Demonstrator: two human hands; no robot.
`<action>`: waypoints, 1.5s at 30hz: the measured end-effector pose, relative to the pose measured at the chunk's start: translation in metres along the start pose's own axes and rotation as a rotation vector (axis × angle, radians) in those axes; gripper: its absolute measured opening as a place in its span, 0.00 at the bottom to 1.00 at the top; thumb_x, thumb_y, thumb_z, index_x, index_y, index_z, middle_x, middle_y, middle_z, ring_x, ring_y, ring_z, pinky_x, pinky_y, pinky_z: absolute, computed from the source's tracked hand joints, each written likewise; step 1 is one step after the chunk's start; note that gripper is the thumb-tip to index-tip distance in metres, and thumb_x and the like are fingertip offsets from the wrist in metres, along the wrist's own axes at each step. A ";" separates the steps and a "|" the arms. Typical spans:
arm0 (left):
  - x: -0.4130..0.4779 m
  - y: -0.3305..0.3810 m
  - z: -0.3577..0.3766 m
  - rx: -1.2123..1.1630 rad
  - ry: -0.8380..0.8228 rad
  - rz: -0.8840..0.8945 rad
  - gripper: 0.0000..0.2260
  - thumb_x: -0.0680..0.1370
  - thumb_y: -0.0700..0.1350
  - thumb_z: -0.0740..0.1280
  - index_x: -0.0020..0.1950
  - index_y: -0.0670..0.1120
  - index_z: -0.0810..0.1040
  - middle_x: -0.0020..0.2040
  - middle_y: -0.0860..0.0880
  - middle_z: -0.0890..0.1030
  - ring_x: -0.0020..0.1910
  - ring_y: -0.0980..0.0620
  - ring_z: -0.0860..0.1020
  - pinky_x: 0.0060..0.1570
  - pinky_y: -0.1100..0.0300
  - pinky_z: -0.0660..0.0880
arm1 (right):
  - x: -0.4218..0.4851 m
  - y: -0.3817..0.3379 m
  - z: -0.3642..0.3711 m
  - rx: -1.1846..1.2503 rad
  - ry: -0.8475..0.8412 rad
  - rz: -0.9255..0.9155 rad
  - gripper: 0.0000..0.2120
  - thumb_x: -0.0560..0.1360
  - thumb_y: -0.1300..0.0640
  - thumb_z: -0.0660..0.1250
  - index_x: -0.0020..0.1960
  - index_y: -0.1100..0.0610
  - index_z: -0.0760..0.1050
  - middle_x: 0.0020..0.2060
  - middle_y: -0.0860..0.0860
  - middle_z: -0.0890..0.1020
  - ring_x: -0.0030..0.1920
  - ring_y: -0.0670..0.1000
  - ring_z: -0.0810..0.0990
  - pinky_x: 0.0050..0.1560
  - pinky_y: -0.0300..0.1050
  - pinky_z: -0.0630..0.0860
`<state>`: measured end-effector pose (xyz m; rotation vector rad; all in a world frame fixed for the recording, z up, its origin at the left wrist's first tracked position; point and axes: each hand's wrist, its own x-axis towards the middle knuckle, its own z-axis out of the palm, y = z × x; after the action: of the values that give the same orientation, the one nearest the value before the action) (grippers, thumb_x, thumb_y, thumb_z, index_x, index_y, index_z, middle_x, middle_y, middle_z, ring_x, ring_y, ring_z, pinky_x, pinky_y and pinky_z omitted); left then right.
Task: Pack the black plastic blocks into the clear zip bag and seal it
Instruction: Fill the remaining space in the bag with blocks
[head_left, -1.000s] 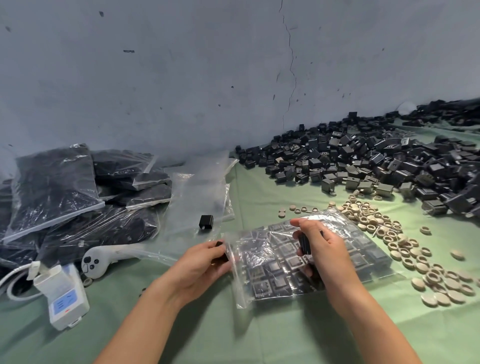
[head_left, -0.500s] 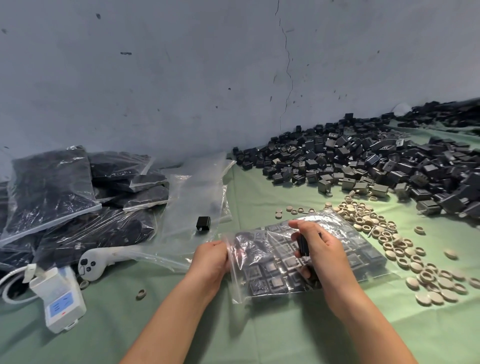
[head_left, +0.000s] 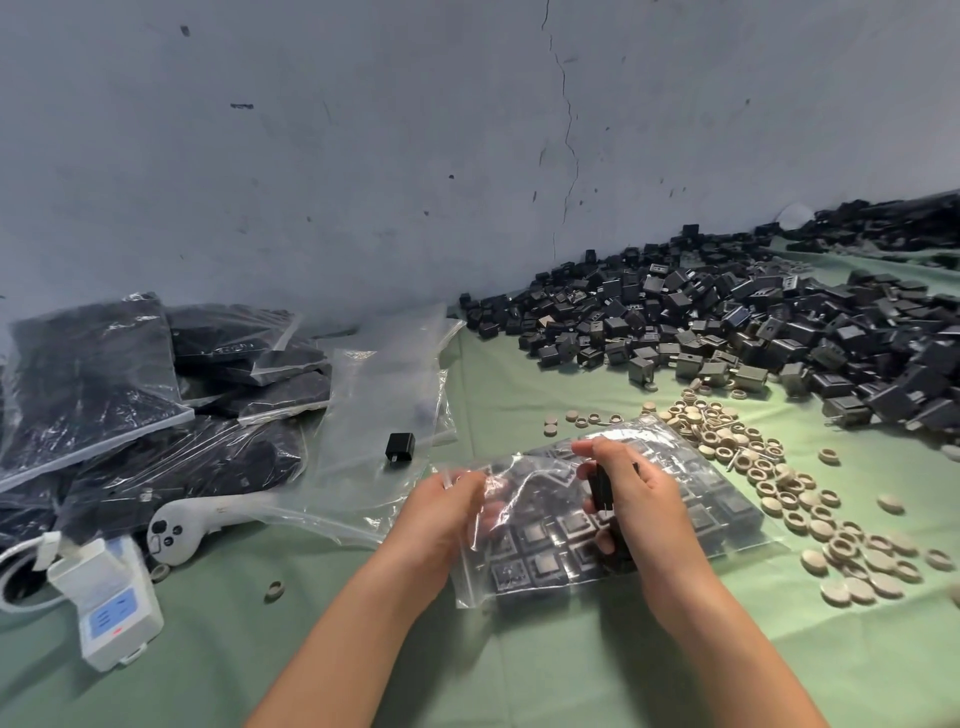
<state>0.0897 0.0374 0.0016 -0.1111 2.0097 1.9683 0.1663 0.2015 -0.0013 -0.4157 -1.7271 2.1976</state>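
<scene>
A clear zip bag (head_left: 722, 514) lies flat on the green cloth in front of me, filled with rows of black plastic blocks. My left hand (head_left: 441, 514) grips the bag's open left edge and lifts the film. My right hand (head_left: 639, 493) rests on top of the bag and holds a black block (head_left: 602, 486) between thumb and fingers near the mouth. One loose black block (head_left: 400, 447) sits on empty bags to the left. A big heap of black blocks (head_left: 727, 322) covers the back right.
Filled, sealed bags (head_left: 104, 384) are stacked at the left by the wall. Empty clear bags (head_left: 384, 379) lie beside them. A white controller (head_left: 187, 525) and a white device (head_left: 111, 597) sit at the lower left. Beige rings (head_left: 810, 499) are scattered to the right of the bag.
My left hand has moved right onto the bag's open edge and raised the film. My right hand with the block has barely shifted.
</scene>
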 end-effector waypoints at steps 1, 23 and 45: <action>-0.002 0.002 -0.002 -0.054 0.002 -0.015 0.08 0.81 0.39 0.64 0.44 0.39 0.80 0.42 0.42 0.84 0.34 0.50 0.81 0.38 0.57 0.78 | 0.000 0.000 -0.001 0.008 0.010 0.009 0.13 0.80 0.46 0.64 0.44 0.49 0.84 0.39 0.49 0.80 0.31 0.45 0.74 0.23 0.40 0.68; -0.024 0.002 -0.018 -0.155 0.148 0.371 0.10 0.76 0.45 0.71 0.55 0.47 0.76 0.47 0.46 0.81 0.39 0.53 0.83 0.39 0.61 0.80 | 0.006 0.001 0.010 0.143 -0.070 0.085 0.12 0.81 0.49 0.59 0.60 0.48 0.78 0.43 0.55 0.77 0.29 0.46 0.74 0.22 0.40 0.67; -0.009 -0.042 -0.023 -0.015 0.167 0.336 0.10 0.78 0.36 0.70 0.55 0.48 0.84 0.49 0.52 0.86 0.49 0.57 0.84 0.45 0.69 0.78 | 0.020 0.001 -0.006 0.343 0.085 0.151 0.19 0.75 0.69 0.57 0.60 0.53 0.75 0.41 0.53 0.74 0.34 0.47 0.72 0.21 0.37 0.65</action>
<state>0.1057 0.0111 -0.0359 0.0663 2.2407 2.2415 0.1505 0.2145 -0.0040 -0.5562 -1.2782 2.4819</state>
